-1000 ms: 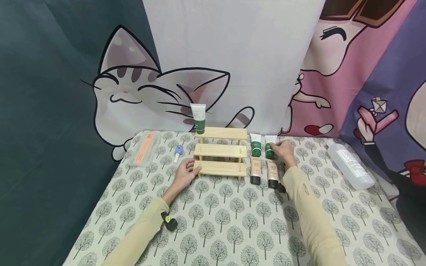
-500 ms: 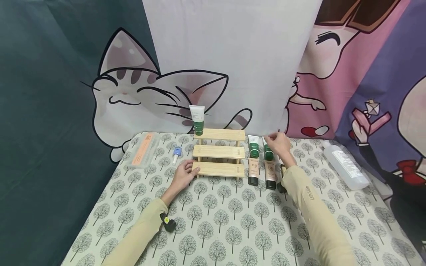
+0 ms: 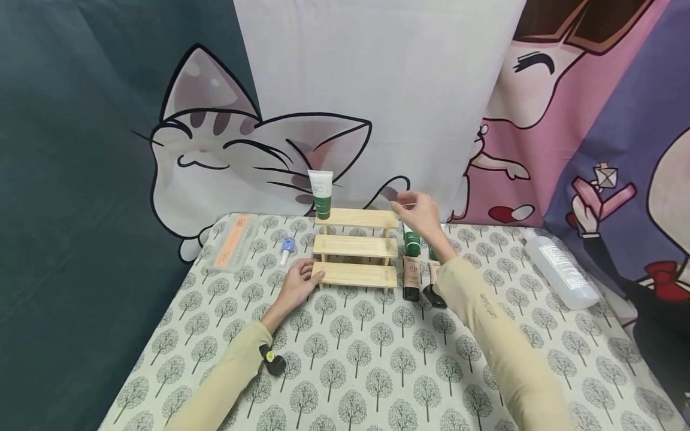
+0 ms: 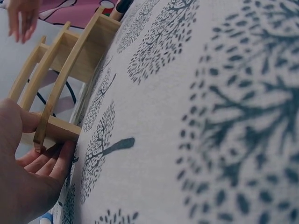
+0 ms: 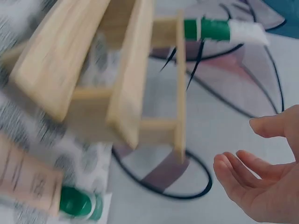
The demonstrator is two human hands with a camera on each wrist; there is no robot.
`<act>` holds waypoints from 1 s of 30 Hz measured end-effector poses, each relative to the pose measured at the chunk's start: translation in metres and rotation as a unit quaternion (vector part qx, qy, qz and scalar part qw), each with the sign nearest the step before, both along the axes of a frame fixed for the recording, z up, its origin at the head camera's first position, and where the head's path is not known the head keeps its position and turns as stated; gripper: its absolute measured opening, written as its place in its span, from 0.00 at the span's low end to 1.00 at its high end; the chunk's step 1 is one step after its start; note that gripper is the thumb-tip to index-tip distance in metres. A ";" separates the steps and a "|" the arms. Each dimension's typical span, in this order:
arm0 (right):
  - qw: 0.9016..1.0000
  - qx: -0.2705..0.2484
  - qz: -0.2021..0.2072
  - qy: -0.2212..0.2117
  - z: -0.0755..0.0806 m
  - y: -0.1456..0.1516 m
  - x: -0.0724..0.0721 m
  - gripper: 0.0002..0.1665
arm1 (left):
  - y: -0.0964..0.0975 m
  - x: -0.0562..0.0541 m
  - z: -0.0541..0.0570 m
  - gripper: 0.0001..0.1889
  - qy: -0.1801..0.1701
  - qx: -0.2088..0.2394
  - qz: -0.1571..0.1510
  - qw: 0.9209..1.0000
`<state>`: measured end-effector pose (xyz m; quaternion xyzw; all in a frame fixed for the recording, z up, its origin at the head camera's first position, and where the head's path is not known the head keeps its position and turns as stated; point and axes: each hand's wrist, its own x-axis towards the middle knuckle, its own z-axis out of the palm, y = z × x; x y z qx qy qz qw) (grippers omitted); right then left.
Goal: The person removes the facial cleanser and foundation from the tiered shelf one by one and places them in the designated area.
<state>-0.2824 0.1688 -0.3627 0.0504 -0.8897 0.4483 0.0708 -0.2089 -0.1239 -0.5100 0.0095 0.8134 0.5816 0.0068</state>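
A three-tier wooden display rack (image 3: 354, 275) stands on the tree-print cloth. My left hand (image 3: 295, 286) grips the left end of its lowest tier, thumb on top and fingers underneath, as the left wrist view shows. Upright at the left end of the top tier is a green-and-white squeeze tube (image 3: 321, 194). My right hand (image 3: 423, 215) hovers by the right end of that tier, fingers relaxed and holding nothing. Below it lie a second green-and-white tube (image 3: 412, 248) and a peach BB cream tube (image 3: 411, 278); the right arm mostly hides another pair of tubes.
On the left lie a small blue-and-white bottle (image 3: 287, 248) and a clear plastic case (image 3: 233, 242) with an orange strip. A clear bottle (image 3: 560, 269) lies at the far right. A cartoon curtain (image 3: 388, 90) hangs right behind the table.
My right hand has let go of the right-hand green-and-white tube and moved up and left to the rack's top tier. My left hand keeps its hold on the rack.
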 end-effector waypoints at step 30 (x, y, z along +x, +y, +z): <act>0.991 -0.103 0.087 -0.014 -0.014 -0.133 -0.028 0.32 | 0.000 -0.002 -0.002 0.27 -0.009 -0.004 0.001 1.000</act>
